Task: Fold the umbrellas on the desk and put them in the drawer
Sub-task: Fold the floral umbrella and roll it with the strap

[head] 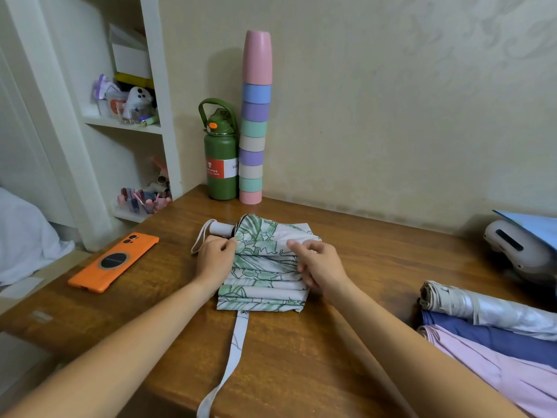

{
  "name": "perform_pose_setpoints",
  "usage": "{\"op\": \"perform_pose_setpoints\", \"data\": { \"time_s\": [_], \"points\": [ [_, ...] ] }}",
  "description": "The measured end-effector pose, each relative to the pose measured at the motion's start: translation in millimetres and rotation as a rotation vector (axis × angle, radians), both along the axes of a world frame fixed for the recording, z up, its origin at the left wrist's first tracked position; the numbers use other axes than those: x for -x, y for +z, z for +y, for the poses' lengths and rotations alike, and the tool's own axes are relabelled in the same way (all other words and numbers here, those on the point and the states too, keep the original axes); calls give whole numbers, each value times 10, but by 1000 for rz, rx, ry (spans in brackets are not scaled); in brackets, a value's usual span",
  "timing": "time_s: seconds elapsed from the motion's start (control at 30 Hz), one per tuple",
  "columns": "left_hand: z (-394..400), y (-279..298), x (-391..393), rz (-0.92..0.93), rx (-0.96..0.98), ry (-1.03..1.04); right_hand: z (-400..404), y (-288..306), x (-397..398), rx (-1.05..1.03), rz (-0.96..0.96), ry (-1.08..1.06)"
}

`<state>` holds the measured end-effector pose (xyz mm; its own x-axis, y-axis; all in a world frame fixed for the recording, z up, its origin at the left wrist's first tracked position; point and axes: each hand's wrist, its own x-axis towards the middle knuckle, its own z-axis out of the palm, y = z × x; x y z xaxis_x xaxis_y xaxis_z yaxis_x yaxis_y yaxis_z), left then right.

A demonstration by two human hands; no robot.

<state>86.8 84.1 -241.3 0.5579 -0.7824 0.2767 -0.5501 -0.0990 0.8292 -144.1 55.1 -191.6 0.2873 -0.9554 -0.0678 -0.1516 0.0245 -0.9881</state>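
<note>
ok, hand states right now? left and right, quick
Left hand: pinching the leaf-print umbrella canopy near its handle.
Right hand: fingers curled, pinching the canopy folds on the other side.

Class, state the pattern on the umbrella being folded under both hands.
Green leaf print on white fabric, on the umbrella; it shows best in the head view.

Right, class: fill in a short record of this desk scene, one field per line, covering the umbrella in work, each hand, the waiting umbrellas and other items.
umbrella in work: white fabric umbrella with green leaf print, pleats stacked flat, strap unfastened toward desk edge
left hand: left hand pinches the canopy near the white handle
right hand: right hand pinches the pleats on the other side
waiting: silver, blue and pink umbrellas, lying side by side at right
other items: orange phone, green bottle, pastel stacked cups
surface: brown wooden desk
</note>
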Motion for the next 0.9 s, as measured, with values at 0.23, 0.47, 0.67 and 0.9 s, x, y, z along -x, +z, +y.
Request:
{"op": "perform_pose_setpoints", "data": {
  "time_s": [0.23, 0.47, 0.67, 0.9],
  "points": [
    [-7, -42, 42, -81, -78, 16, -15, -124, -37, 24, 354, -144],
    [-114, 279, 196, -405, -53, 107, -46, -135, -44, 135, 639, -89],
    [-126, 229, 184, -846, -252, -517, -151, 28, -149, 125, 832, 32],
    [-56, -101, 99, -825, -185, -499, -213, 184, -237, 441, 953, -20]
  ]
}}
